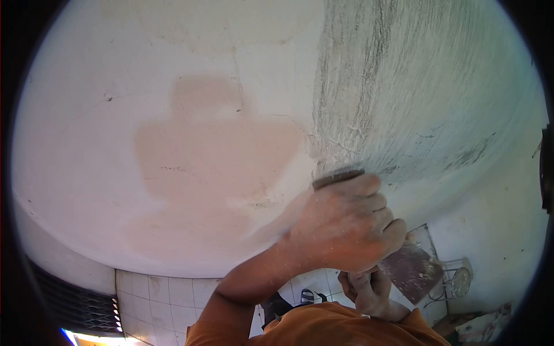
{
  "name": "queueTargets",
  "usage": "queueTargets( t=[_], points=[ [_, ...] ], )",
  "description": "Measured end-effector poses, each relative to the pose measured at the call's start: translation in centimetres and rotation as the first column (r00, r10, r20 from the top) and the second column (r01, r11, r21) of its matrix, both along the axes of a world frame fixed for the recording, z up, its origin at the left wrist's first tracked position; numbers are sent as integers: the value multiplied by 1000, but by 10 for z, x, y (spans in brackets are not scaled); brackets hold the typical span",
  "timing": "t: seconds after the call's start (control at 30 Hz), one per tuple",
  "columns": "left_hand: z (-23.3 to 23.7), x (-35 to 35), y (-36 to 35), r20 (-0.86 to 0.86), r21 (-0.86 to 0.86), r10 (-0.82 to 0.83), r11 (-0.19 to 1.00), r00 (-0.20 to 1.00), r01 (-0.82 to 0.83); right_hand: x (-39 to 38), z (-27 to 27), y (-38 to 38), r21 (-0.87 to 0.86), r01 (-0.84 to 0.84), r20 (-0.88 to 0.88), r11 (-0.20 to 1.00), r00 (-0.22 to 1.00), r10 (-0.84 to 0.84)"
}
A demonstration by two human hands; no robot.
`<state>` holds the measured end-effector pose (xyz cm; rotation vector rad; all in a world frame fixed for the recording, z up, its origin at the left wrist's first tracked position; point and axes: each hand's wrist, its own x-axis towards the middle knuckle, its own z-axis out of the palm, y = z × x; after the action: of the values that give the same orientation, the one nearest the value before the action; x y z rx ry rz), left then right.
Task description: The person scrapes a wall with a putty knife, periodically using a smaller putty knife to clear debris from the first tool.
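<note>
My left hand [352,222] is closed round a dark, flat-edged scraping tool [339,178], whose edge lies against the pale wall [219,155]. Grey, scratched streaks [352,86] cover the wall above and to the right of it. Fine dust specks hang about the wrist. Lower down, close to the orange shirt [340,326], my right hand [369,291] has its fingers curled in; what they hold, if anything, is hidden. Since the two hands nearly overlap in view, which arm is which is judged from where each meets the shirt.
Below the wall is a white tiled floor [167,291]. A dusty brown board or seat [412,271] and a round-topped metal stand [460,282] are at the lower right, near some bundled material [482,327]. A dark metal grille [75,300] is at the lower left.
</note>
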<state>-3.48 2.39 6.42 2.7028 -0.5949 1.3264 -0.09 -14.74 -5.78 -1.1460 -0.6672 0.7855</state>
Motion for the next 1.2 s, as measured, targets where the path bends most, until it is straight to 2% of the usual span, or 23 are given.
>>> queueTargets(
  t=[0.03, 0.07, 0.17, 0.23, 0.3, 0.37, 0.47, 0.57, 0.6, 0.67, 0.77, 0.83, 0.9, 1.03, 1.07, 1.17, 1.2],
  points=[
    [-6, 0, -1, -8, -30, -9, 1000, 1000, 9, -4, 0, -4, -78, -4, -13, 997, 1000, 3],
    [-7, 2, 2, 3, -6, -1, 1000, 1000, 1, -15, -1, 1, -101, 136, -74, 986, 987, -144],
    [1, 4, 6, 25, 34, 12, 999, 1000, -13, -5, 24, 13, 5, 82, 149, 997, 985, -82],
    [24, 4, 8, 26, 33, 11, 999, 1000, -12, -4, 37, 15, 19, 75, 169, 997, 983, -77],
    [21, 3, 7, 41, 27, 8, 1000, 999, -9, -3, 47, 17, 27, 79, 146, 997, 986, -82],
    [4, 1, 4, 24, 0, 6, 1000, 1000, -6, -1, 37, 15, 2, -5, 278, 1000, 961, 4],
    [11, -1, 7, 19, 33, 23, 999, 1000, -24, -3, 44, 20, 26, 26, 278, 999, 960, -32],
    [29, 4, 9, 78, -5, -55, 998, 995, 56, 2, 55, 22, 40, 25, 309, 999, 950, -36],
    [31, 0, 7, 41, -30, -2, 1000, 999, 3, 2, 55, 21, 42, 18, 311, 999, 950, -30],
    [11, -1, 6, 33, -4, -5, 1000, 999, 6, -2, 36, 19, 48, 1, 271, 999, 962, -13],
    [11, -1, 7, 19, 42, 12, 999, 1000, -12, -3, 26, 15, 35, -2, 275, 999, 961, -7],
    [26, 2, 11, 36, 120, 13, 993, 999, -17, 2, 40, 18, 51, -2, 277, 999, 961, -13],
    [26, 1, 8, 28, 74, 0, 997, 1000, -3, 4, 51, 22, 43, -13, 280, 999, 960, 1],
    [4, 1, 5, 17, 20, 26, 999, 1000, -26, 1, 19, 11, -32, 21, 158, 999, 987, -15],
    [3, -2, 6, -29, 46, 68, 997, 997, -66, 2, 21, 12, -48, 19, 139, 999, 990, -12],
    [26, 4, 12, 42, 156, 16, 987, 999, -23, 1, 40, 24, 68, 36, 231, 997, 972, -51],
    [27, 1, 11, 39, 141, 9, 990, 999, -14, 3, 39, 25, 55, 36, 270, 998, 961, -50]
  ],
)
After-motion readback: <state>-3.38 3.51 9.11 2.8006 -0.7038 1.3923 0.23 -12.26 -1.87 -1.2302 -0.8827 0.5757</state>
